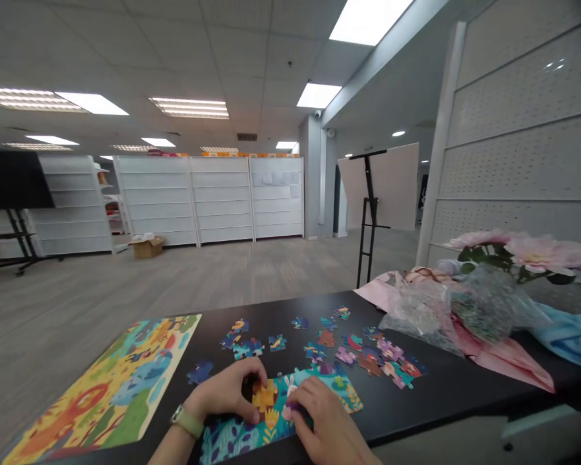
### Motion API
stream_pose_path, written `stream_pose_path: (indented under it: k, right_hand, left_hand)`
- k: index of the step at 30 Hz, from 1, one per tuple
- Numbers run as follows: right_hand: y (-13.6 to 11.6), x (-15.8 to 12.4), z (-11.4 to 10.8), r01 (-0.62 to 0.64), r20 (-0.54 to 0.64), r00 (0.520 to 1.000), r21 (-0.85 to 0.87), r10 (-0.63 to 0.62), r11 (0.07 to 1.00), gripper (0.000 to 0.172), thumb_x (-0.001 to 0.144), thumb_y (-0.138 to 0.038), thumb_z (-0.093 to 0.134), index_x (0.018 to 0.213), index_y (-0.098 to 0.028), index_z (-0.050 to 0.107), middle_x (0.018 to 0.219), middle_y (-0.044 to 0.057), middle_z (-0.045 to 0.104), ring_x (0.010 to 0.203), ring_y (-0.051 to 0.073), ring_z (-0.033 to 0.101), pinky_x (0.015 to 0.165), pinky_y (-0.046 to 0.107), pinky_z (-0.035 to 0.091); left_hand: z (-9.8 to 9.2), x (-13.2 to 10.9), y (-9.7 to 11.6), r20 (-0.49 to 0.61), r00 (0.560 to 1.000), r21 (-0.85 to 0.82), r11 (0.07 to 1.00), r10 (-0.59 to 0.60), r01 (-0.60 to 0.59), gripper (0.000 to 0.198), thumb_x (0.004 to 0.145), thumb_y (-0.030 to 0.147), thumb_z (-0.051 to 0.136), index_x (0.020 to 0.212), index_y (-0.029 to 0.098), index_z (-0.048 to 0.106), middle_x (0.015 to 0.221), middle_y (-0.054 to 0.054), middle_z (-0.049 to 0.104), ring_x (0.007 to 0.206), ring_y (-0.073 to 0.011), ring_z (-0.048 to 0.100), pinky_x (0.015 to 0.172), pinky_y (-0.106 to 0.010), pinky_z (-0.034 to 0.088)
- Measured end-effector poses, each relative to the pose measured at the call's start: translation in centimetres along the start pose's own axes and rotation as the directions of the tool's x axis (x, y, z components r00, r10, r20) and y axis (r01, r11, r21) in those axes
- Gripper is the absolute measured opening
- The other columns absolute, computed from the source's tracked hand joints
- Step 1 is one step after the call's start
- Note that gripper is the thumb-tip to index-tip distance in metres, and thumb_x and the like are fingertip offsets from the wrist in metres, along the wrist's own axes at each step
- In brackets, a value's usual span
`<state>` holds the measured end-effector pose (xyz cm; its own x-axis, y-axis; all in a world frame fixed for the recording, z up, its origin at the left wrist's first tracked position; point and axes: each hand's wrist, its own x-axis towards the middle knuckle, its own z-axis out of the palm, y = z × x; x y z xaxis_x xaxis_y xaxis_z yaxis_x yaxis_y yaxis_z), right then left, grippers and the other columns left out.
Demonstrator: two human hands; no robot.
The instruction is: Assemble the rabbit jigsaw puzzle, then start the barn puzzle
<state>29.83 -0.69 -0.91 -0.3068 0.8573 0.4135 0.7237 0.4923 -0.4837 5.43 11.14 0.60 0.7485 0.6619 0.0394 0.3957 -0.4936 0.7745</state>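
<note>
A partly joined jigsaw section [252, 429], teal with leaves and a white rabbit, lies at the near edge of the black table [465, 387]. My left hand [230, 391] curls its fingers round an orange-yellow puzzle piece [264, 395] and presses it onto that section. My right hand [322, 420] rests fingers-down on the section just right of the piece, fingertips pinched near a small purple bit. Several loose colourful pieces [358, 352] lie scattered beyond the hands. A green watch band sits on my left wrist.
A colourful picture board [111, 387] lies at the table's left end. Crumpled clear plastic [445, 310], pink cloth, pink flowers [527, 248] and blue cloth crowd the right side. Beyond are wooden floor, white shelving, a cardboard box [146, 246] and a black easel stand [369, 213].
</note>
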Motion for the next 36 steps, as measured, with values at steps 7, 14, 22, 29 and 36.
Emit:
stream_pose_path:
  k: [7,14,22,29,36]
  right_hand:
    - [-0.3,-0.1,-0.1,-0.026,-0.014,1.000,-0.007,0.026,1.000,0.013,0.090,-0.014,0.056,0.092,-0.023,0.065,0.096,0.002,0.066,0.096,0.019,0.058,0.083,0.030,0.044]
    - [-0.3,-0.1,0.0,-0.014,-0.032,0.999,-0.015,0.014,1.000,0.014,0.086,-0.013,0.058,0.094,-0.023,0.065,0.094,0.001,0.067,0.094,0.020,0.059,0.083,0.029,0.044]
    - [0.4,-0.1,0.3,-0.007,-0.052,0.999,-0.003,0.007,1.000,0.011,0.084,-0.014,0.062,0.090,-0.022,0.067,0.090,0.001,0.068,0.091,0.019,0.060,0.082,0.029,0.044]
    - [1.9,0.1,1.8,0.013,-0.038,0.999,-0.069,-0.016,0.998,0.009,0.083,-0.020,0.067,0.091,-0.023,0.069,0.090,0.001,0.070,0.090,0.019,0.062,0.081,0.028,0.044]
    - [4.1,0.7,3.9,0.090,-0.020,0.995,-0.193,-0.096,0.977,0.012,0.083,-0.034,0.069,0.090,-0.024,0.070,0.083,0.000,0.072,0.084,0.020,0.062,0.075,0.028,0.045]
  left_hand:
    - [0.8,0.0,0.1,-0.108,0.994,0.143,0.990,-0.003,0.018,0.029,0.070,0.012,0.067,0.098,0.022,0.069,0.094,0.002,0.068,0.089,-0.0169,0.060,0.080,-0.025,0.045]
    - [0.5,0.7,-1.4,-0.273,0.961,0.252,0.968,0.052,0.019,0.012,0.086,0.023,0.059,0.093,0.021,0.068,0.090,-0.003,0.069,0.084,-0.0203,0.062,0.079,-0.029,0.048]
    - [0.3,0.7,-2.5,-0.334,0.941,0.328,0.943,0.052,0.064,0.018,0.081,0.033,0.073,0.097,0.025,0.074,0.106,-0.005,0.071,0.101,-0.0255,0.066,0.093,-0.033,0.049]
    - [0.3,1.2,-4.6,-0.382,0.923,0.378,0.919,0.043,0.113,0.027,0.091,0.047,0.061,0.106,0.029,0.074,0.115,-0.004,0.075,0.108,-0.0278,0.068,0.098,-0.037,0.051]
    - [0.1,2.5,-7.3,-0.471,0.882,0.447,0.867,0.017,0.222,0.041,0.098,0.043,0.037,0.120,0.031,0.070,0.104,-0.002,0.080,0.097,-0.0261,0.076,0.084,-0.033,0.058]
